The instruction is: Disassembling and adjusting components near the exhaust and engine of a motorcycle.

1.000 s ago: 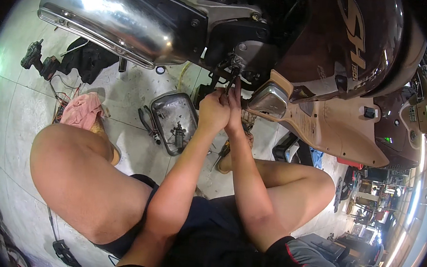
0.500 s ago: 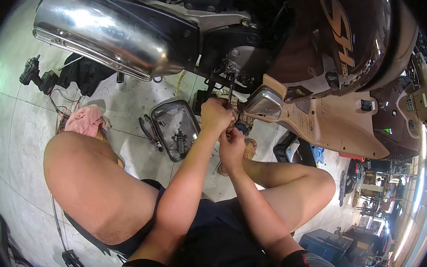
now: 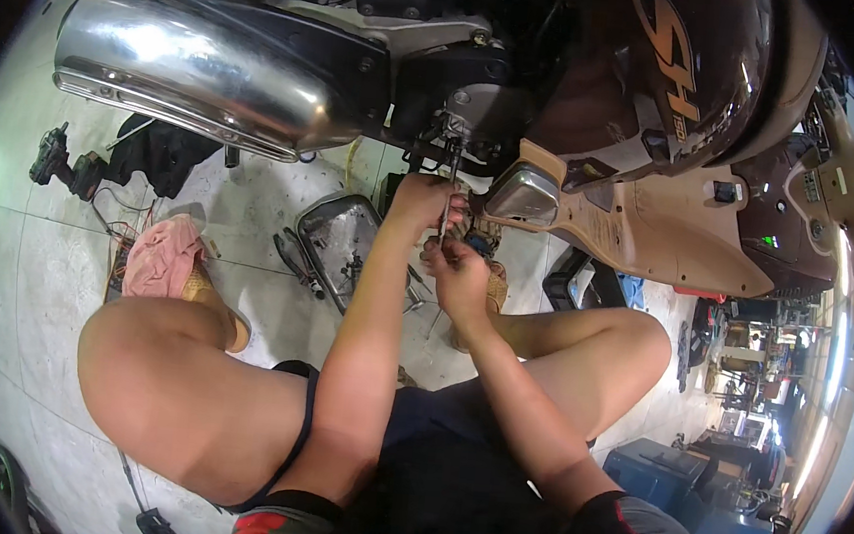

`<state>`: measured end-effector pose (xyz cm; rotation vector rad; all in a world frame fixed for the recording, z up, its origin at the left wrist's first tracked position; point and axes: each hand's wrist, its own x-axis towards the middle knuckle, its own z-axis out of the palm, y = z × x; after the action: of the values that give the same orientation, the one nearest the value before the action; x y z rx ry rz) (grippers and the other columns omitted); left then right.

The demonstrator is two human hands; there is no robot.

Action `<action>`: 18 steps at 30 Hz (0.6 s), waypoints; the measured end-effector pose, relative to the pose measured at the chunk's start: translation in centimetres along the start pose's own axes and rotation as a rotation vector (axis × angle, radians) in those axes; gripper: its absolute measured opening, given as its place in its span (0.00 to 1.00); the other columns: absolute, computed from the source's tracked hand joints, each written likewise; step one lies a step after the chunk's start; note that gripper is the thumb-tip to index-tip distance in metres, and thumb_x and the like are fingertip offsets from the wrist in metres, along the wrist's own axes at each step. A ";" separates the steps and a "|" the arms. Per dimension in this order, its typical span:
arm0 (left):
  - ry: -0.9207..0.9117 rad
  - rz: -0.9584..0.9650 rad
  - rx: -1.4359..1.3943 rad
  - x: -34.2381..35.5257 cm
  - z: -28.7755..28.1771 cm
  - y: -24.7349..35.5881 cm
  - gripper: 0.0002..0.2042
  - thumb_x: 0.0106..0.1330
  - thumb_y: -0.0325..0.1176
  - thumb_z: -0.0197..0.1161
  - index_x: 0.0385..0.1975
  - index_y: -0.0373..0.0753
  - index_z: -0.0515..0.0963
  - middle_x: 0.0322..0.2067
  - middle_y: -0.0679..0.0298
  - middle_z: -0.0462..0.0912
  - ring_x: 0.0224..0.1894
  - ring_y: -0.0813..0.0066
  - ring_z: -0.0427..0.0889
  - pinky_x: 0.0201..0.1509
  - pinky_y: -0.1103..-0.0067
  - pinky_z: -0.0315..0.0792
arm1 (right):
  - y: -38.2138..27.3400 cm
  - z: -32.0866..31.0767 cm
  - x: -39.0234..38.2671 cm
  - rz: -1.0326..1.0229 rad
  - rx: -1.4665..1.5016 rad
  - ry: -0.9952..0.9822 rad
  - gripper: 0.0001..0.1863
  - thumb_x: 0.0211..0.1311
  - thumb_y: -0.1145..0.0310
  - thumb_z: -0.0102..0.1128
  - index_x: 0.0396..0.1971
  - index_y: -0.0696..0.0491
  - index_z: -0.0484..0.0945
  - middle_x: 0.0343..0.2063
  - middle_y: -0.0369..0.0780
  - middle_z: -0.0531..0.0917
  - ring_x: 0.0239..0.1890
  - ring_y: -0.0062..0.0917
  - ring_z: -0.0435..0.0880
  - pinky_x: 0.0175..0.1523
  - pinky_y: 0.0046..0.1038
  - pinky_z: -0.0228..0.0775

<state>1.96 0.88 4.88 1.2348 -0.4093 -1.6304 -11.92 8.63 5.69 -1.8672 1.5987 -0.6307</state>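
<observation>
My left hand [image 3: 424, 202] is closed around a slender metal rod-like tool [image 3: 455, 164] that reaches up to a bracket on the scooter's engine casing [image 3: 478, 100]. Just below and to the right, my right hand [image 3: 458, 278] has its fingers pinched at the lower part of that tool; its exact end is hard to make out. Right of my left hand is a silver-and-tan footrest [image 3: 524, 195]. A metal tray [image 3: 313, 213] with a small dark part in it lies left of my hands, with pliers [image 3: 290, 256] beside it.
A chrome exhaust [image 3: 193, 53] spans the upper left. The scooter's brown body [image 3: 641, 93] and tan floorboard [image 3: 681, 232] fill the upper right. On the floor lie a cordless power tool [image 3: 59, 163], black cloth [image 3: 155, 155] and pink rag [image 3: 162, 251]. Blue metal cabinets [image 3: 656, 476] stand lower right.
My right hand has moved down the tool toward me, away from the engine, and its fingers have bent into a pinch. My left hand stays around the tool, shifted only slightly.
</observation>
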 end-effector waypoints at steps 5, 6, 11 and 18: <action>-0.144 0.014 -0.098 0.6 -0.6 -0.7 0.11 0.71 0.27 0.59 0.48 0.31 0.81 0.35 0.55 0.87 0.28 0.66 0.88 0.32 0.72 0.85 | -2.5 -1.5 0.0 -0.370 -0.615 0.096 0.11 0.54 0.65 0.72 0.34 0.54 0.83 0.34 0.47 0.82 0.32 0.43 0.83 0.41 0.41 0.79; -0.132 0.034 -0.062 0.9 -0.7 -0.8 0.11 0.71 0.26 0.58 0.49 0.31 0.80 0.34 0.56 0.87 0.28 0.66 0.88 0.32 0.72 0.85 | -3.0 -1.5 0.1 -0.380 -0.620 0.093 0.11 0.54 0.65 0.72 0.34 0.54 0.83 0.34 0.47 0.82 0.32 0.43 0.83 0.41 0.41 0.79; -0.173 0.046 -0.142 1.8 -0.5 -1.5 0.10 0.70 0.24 0.59 0.49 0.31 0.80 0.34 0.57 0.86 0.29 0.65 0.88 0.30 0.71 0.84 | -3.2 -2.3 0.4 -0.459 -0.640 0.142 0.12 0.53 0.67 0.72 0.34 0.56 0.82 0.33 0.47 0.82 0.31 0.46 0.84 0.41 0.44 0.79; -0.049 0.084 -0.114 0.8 0.4 -1.0 0.09 0.67 0.21 0.61 0.46 0.29 0.80 0.34 0.56 0.87 0.27 0.67 0.88 0.25 0.74 0.81 | -0.9 -2.0 0.4 -0.199 -0.399 0.040 0.11 0.57 0.67 0.72 0.32 0.58 0.81 0.33 0.49 0.82 0.31 0.46 0.83 0.40 0.41 0.79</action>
<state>1.12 0.51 3.83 1.0813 -0.3882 -1.5927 -12.57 8.10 7.76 -2.3386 1.6692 -0.4558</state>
